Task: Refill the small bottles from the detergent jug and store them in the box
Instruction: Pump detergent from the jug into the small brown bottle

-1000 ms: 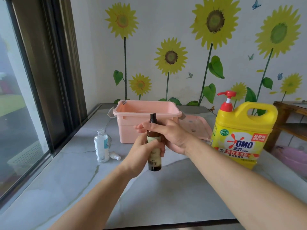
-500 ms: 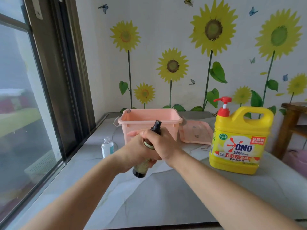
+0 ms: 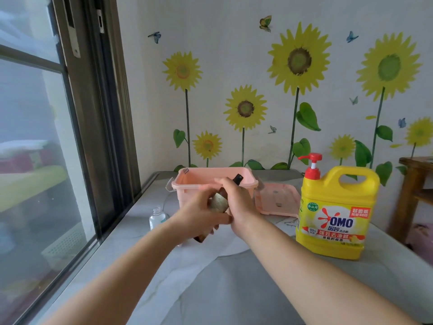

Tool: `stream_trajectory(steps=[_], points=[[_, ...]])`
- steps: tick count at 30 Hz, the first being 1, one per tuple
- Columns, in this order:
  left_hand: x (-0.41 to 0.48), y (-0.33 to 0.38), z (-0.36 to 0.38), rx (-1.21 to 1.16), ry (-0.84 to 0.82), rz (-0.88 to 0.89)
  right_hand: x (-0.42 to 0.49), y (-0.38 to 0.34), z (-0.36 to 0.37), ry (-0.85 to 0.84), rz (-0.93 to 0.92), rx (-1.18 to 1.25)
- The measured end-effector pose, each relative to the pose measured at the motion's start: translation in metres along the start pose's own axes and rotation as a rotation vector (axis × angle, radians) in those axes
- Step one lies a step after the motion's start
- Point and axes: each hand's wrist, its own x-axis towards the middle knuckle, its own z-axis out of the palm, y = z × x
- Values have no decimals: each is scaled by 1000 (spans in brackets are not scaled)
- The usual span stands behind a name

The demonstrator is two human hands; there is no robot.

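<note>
A brown spray bottle with a black top is tilted toward the pink box, held above the table. My left hand wraps its lower body. My right hand grips its neck and upper part from the right. The yellow OMO detergent jug with a red pump stands upright at the right. A small clear bottle without a cap stands at the left near the window, partly hidden by my left wrist.
The pink box lid lies flat between box and jug. A window frame runs along the table's left edge. A wooden stand is at the far right. The grey marble tabletop stretches toward me.
The brown bottle has gone from upright to tilted, its top leaning toward the box. Both hands have moved forward with it, and my view has lifted.
</note>
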Motion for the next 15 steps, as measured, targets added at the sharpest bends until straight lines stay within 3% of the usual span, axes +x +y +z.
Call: stream_trajectory(steps=[3,5,7,9,11,13,15], points=[[-16,-1,-16,-402,-406,-165,-9,-11,-13,-308,17,240],[-19,0,-12,-462,-420,-172,-16,-12,-14,-354,23,345],[-16,2,1,-207,-224,-156,-17,-8,-12,-241,8,375],[-12,0,9,286,75,-74,-14,-2,-8,6,-14,269],[-11,-5,10,731,231,4,-11,2,-1,219,5,89],[-13,-7,6,891,297,31,-11,3,7,251,41,-18],[-11,-10,-1,933,338,49,-10,0,11,158,77,-111]])
